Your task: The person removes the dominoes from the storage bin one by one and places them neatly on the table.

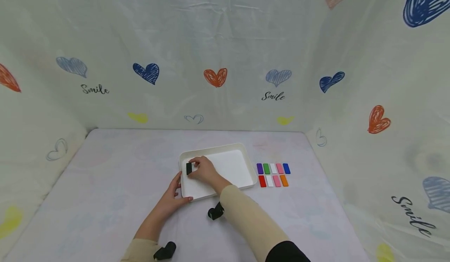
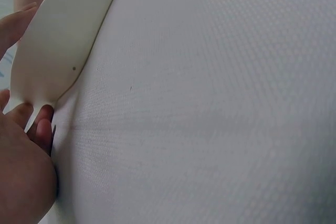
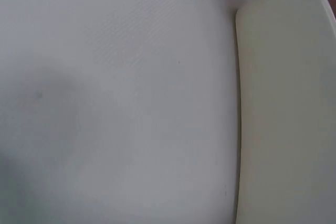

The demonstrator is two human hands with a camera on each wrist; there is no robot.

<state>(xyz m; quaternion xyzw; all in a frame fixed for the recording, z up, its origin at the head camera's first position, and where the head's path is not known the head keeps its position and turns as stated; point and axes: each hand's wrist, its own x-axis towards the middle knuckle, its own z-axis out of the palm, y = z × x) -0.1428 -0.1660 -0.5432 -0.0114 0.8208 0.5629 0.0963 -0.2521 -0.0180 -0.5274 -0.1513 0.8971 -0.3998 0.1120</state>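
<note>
A shallow white rectangular tray (image 1: 225,149) lies on the table, slightly turned. My left hand (image 1: 171,198) holds its near left corner, thumb along the near wall and fingers against the left wall. In the left wrist view, the fingertips of the left hand (image 2: 23,166) meet the tray's wall (image 2: 68,35). Inside the tray at its left end, my right hand (image 1: 205,171) pinches a small black rectangular block (image 1: 189,168) between thumb and fingers. The right wrist view catches mostly the tray's outer wall (image 3: 283,103); the black block is hidden there.
Right of the tray, small flat coloured blocks stand in two rows, among them a purple block (image 1: 259,169), a red block (image 1: 262,181), a blue block (image 1: 286,168) and an orange block (image 1: 284,180). A heart-printed cloth (image 1: 239,109) hangs behind the table (image 1: 119,168).
</note>
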